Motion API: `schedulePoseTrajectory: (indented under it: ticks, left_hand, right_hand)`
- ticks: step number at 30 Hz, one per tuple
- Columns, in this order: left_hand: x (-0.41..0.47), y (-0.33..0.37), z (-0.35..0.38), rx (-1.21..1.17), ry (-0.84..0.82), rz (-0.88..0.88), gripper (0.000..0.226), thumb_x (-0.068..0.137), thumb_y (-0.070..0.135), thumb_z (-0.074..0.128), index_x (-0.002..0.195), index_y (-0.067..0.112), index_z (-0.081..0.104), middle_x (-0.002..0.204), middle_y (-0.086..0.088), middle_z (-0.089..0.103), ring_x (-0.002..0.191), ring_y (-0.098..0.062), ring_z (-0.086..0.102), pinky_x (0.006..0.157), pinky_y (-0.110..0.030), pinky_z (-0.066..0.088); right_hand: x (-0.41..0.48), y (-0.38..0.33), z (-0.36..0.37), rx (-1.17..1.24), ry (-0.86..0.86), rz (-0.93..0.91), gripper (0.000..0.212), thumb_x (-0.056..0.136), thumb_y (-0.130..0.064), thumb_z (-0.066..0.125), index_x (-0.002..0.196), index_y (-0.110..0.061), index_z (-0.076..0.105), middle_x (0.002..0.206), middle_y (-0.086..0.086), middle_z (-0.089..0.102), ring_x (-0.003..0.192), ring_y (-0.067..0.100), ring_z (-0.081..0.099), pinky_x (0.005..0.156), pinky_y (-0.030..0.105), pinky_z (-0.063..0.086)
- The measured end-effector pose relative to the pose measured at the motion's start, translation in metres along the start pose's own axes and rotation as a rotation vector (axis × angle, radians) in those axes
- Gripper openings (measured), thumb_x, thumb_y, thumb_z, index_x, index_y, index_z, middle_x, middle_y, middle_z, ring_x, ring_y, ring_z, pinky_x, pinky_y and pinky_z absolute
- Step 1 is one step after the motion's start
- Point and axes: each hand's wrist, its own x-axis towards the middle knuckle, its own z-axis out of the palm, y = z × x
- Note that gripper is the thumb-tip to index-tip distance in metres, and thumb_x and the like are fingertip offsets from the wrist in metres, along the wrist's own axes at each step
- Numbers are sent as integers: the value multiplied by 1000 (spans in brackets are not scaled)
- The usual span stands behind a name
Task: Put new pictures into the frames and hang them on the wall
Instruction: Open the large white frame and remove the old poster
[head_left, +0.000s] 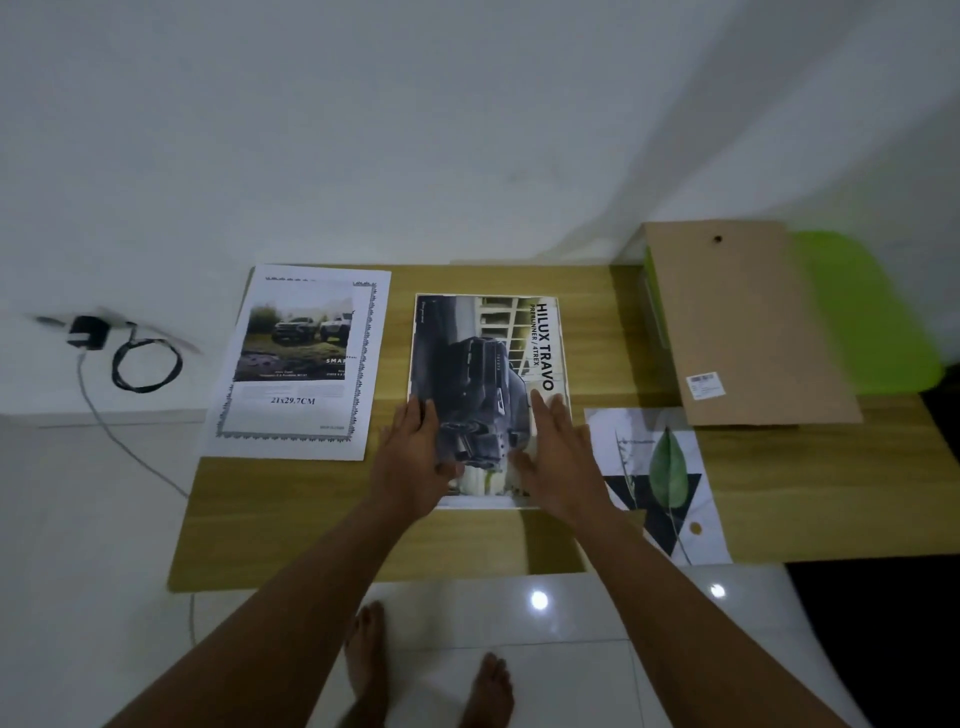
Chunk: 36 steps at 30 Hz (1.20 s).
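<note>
Wooden table (291, 519) against a white wall (467, 130); truck picture (483, 374) lies flat, long axis toward the wall, left hand (415, 457) and right hand (558, 457) pressing it with straight fingers.

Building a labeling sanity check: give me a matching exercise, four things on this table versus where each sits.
Things: 1 Hilux Travo picture; 2 leaf print; 3 brown board; 4 sheet marked 21x29.7CM.
Places: A left end of the table; B under the left hand and right hand; C far right, overlapping a green object; D near edge, right of the hands.
Pairs: 1-B, 2-D, 3-C, 4-A.
</note>
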Motion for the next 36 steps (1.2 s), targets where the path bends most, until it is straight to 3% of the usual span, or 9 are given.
schedulePoseTrajectory:
  ticks: [5,9,12,16,20,23,29,32,36]
  left_hand:
    - [-4,2,7,41,-49,-1,99,88,49,60,154,9,-1,162,-12,-5,149,-31,-9,119,-50,3]
    - [-6,2,5,-34,-45,-25,100,88,43,64,154,8,-3,162,-12,-8,148,-30,-13,121,-49,5]
    - [-6,3,4,-54,-40,-22,102,86,40,67,154,6,-2,162,-13,-7,148,-30,-12,121,-50,9]
    - [-2,-2,3,18,-29,12,107,80,53,69,154,6,7,161,-15,6,148,-34,6,115,-56,24]
    - [-3,-1,2,182,-68,12,107,84,70,49,154,9,-3,161,-15,-11,149,-31,-10,118,-54,5]
    - [-3,2,1,199,-80,-9,105,86,71,44,153,9,-9,160,-14,-15,148,-29,-13,118,-52,-1]
    - [1,0,3,121,-15,-22,106,84,64,56,154,10,-1,162,-12,-4,149,-28,-7,119,-51,2]
    - [2,-1,2,92,-2,-25,107,81,61,61,154,10,2,163,-11,1,150,-27,-4,119,-49,4]
    - [3,2,0,86,-5,-35,108,81,59,65,154,10,3,162,-11,1,150,-27,-4,119,-47,3]
  right_hand:
    - [-1,-5,8,-110,11,29,74,100,-39,47,156,-19,3,163,14,5,151,32,0,117,61,4]
    - [4,-7,4,28,29,55,78,96,-26,58,156,-20,8,161,13,20,150,32,14,118,59,6]
    - [4,-7,2,84,76,43,78,93,-24,64,155,-22,17,153,14,34,144,34,28,117,55,26]
    - [2,-1,2,-104,50,-10,72,98,-36,53,156,-21,11,162,12,14,147,34,11,116,55,18]
    - [0,10,6,-228,-35,-46,70,102,-49,32,157,-20,-1,164,12,-6,150,31,-12,119,55,0]
    - [1,8,12,-177,-69,-39,74,102,-53,30,156,-22,-9,163,14,-14,149,30,-17,117,59,-3]
    - [10,0,8,11,22,12,76,99,-39,50,156,-24,3,164,10,11,151,30,7,119,60,4]
    - [12,-1,4,190,99,54,73,96,-24,60,154,-28,17,158,4,30,143,31,30,116,58,26]
    - [13,-2,2,285,162,97,69,93,-21,64,152,-25,28,152,4,42,134,28,45,112,45,38]
